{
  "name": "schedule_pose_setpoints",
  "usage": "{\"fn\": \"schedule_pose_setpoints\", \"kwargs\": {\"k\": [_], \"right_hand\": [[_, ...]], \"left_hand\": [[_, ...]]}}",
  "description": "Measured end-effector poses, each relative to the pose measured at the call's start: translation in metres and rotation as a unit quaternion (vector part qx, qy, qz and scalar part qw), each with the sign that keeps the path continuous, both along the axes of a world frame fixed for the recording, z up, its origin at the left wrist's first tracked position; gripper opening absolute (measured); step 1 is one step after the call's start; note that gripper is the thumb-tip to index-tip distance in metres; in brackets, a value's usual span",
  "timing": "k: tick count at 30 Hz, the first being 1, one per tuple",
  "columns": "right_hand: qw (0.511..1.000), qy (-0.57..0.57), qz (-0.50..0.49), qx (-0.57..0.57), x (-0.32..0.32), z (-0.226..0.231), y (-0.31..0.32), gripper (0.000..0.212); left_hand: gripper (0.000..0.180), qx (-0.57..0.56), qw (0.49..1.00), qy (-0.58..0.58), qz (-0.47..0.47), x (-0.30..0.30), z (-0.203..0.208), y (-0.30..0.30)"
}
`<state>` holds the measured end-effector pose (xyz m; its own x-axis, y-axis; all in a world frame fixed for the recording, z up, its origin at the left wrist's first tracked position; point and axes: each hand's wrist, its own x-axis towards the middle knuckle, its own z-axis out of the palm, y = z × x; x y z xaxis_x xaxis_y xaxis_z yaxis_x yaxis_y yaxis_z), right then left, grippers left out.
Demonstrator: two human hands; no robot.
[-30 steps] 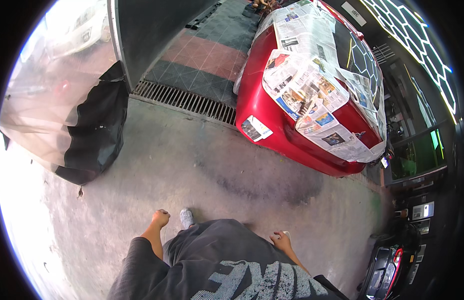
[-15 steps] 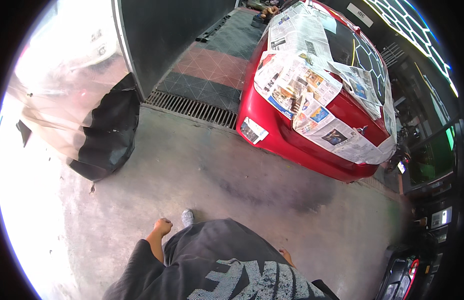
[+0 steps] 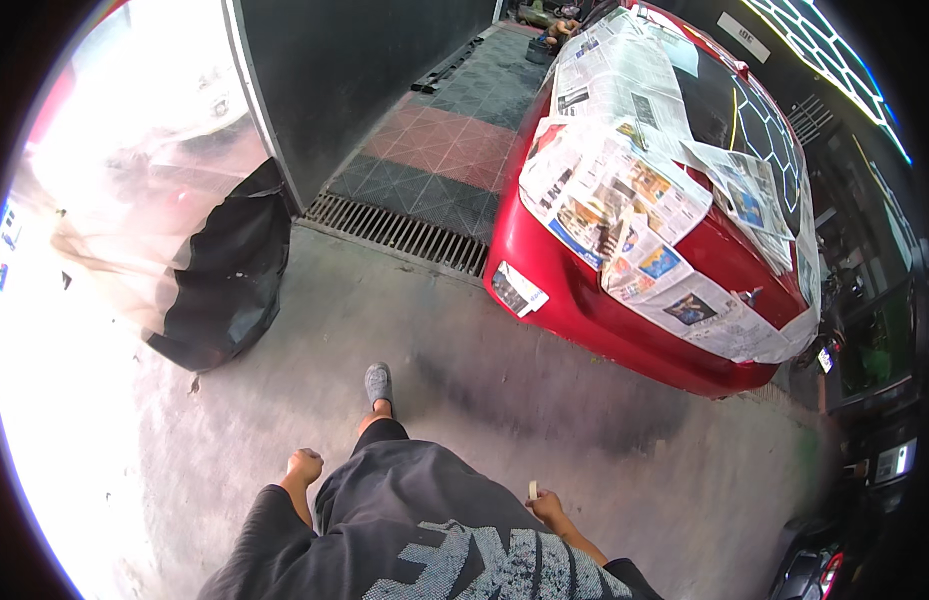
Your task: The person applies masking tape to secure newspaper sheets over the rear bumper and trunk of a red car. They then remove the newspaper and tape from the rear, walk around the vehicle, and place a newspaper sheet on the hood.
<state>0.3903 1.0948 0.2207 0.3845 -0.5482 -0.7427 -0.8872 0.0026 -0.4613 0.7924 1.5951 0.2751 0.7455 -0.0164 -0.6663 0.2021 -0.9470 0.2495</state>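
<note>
My right hand is closed on a roll of tape, a narrow pale ring standing up from the fingers. On the other side of my body my left hand hangs with its fingers curled in, and nothing shows in it. Both hands are low beside my dark shirt, above the concrete floor, touching nothing around them. Ahead to the right stands a red car, its near end and glass partly covered with sheets of newspaper. My foot in a grey shoe is stepped forward.
A black and pale sheet-like cover stands at the left beside a dark wall. A metal floor grate borders patterned tiles. Another person crouches far back by the car. Another vehicle's red light shows at lower right.
I have stepped forward, and my shoe reaches further ahead. My right hand has swung up into fuller view, showing the roll of tape. My left hand has moved slightly back and left.
</note>
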Motion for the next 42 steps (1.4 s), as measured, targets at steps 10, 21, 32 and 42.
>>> {"fn": "schedule_pose_setpoints", "kwargs": {"k": [10,21,32,42], "right_hand": [[0.996,-0.051,-0.064,0.03,0.174,0.073,-0.038,0.022],[0.996,0.073,-0.004,0.055,0.296,0.111,-0.066,0.031],[0.988,-0.009,-0.131,0.077,0.459,0.154,-0.184,0.04],[0.985,0.076,-0.144,0.048,0.509,0.216,-0.211,0.042]], "left_hand": [[0.036,-0.085,0.992,-0.035,-0.088,0.296,-0.022,-0.131],[0.036,-0.346,0.931,-0.04,-0.111,0.486,0.091,-0.459],[0.045,-0.513,0.804,-0.041,-0.297,0.551,0.217,-0.702],[0.071,-0.563,0.749,-0.162,-0.31,0.567,0.21,-0.833]]}}
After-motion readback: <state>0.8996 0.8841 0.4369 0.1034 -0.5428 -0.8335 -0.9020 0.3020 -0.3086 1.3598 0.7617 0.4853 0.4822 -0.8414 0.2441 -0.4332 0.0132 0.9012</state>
